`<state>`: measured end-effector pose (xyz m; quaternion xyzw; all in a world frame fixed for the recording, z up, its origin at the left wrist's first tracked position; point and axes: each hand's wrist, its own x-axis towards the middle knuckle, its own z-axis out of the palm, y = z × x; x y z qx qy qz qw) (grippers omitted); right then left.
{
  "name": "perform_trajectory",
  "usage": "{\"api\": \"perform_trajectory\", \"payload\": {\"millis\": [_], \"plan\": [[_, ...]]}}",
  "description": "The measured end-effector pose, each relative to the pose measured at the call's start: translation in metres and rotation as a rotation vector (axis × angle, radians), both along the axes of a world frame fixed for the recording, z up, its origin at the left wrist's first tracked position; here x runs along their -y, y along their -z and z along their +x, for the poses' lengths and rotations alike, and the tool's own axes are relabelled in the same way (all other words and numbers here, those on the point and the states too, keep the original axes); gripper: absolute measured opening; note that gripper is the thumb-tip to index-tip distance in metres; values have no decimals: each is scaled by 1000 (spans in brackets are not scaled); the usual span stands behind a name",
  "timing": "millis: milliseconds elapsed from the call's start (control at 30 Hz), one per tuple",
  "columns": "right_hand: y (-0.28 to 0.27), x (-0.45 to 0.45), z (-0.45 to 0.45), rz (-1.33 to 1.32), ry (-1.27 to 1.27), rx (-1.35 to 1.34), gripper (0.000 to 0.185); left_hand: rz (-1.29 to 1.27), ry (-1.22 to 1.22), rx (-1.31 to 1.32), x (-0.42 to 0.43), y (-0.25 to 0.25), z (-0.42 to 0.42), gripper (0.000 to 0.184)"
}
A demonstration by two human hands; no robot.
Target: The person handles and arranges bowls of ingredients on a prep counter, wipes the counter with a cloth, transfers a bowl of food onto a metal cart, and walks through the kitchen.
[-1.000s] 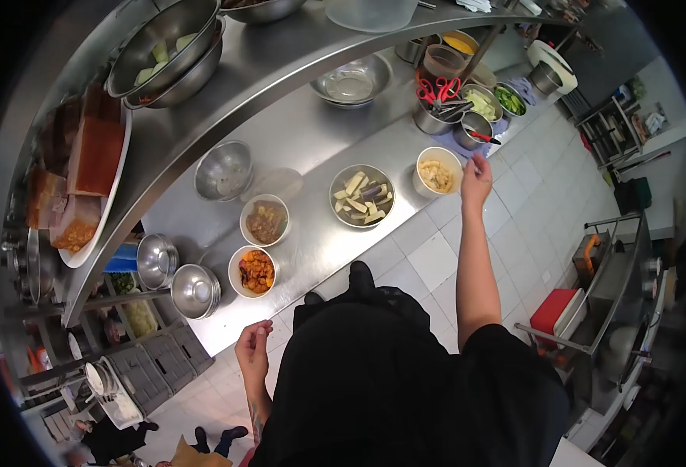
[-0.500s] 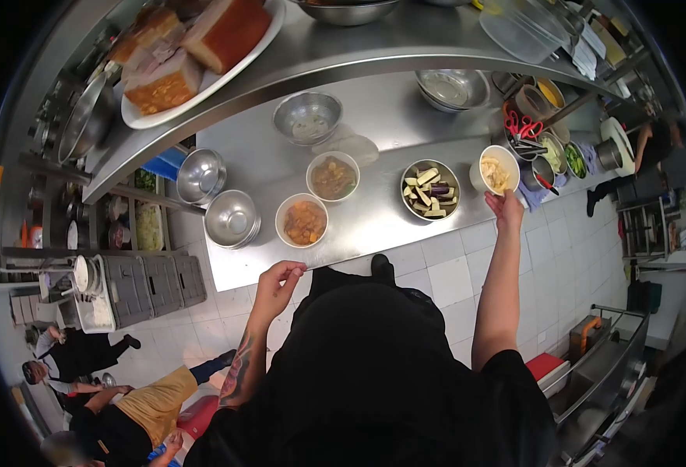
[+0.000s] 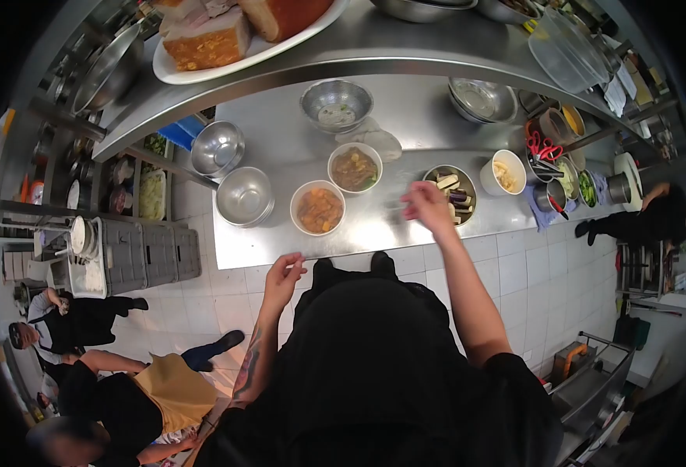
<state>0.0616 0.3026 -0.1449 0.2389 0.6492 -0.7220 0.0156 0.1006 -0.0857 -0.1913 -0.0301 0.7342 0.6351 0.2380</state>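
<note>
My right hand (image 3: pixel 429 208) is over the steel counter (image 3: pixel 390 233), at the left edge of a metal bowl of cut eggplant (image 3: pixel 460 204); its fingers are slightly blurred and hold nothing that I can see. My left hand (image 3: pixel 284 275) hovers at the counter's front edge, below a white tub of orange-brown food (image 3: pixel 317 208), thumb and fingers apart and empty. Behind that tub stands another white tub with brown food (image 3: pixel 355 168). A white tub of pale yellow pieces (image 3: pixel 505 173) is right of the eggplant bowl.
Steel bowls stand at the left (image 3: pixel 244 197) and back (image 3: pixel 337 106). Red-handled scissors (image 3: pixel 544 146) and small containers are at the right. A shelf (image 3: pixel 390 66) overhangs the counter, bearing a meat platter (image 3: pixel 179 76). Two people are lower left, another person far right.
My right hand has left the tub of pale yellow pieces and moved left to the eggplant bowl. My left hand stays near the front edge. The view has shifted.
</note>
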Motion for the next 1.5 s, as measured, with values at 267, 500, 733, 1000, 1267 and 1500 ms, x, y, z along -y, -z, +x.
{"api": "perform_trajectory", "payload": {"millis": [267,500,733,1000,1267,1500], "plan": [[59,67,-66,-170,21,187,31,66,-225,314,-53,13,-68,38],[82,66,-40,-246,134,22,13,320,-322,92,-47,42,-50,17],[43,61,12,-79,184,-161,11,300,-360,-44,-33,32,-28,23],[22,36,37,-223,225,-173,10,373,-364,25,-49,17,-43,33],[-34,-66,136,-52,558,-176,8,319,-343,247,-51,24,-42,15],[0,-147,188,142,779,-50,8,283,-312,273,-57,19,-50,15]]}}
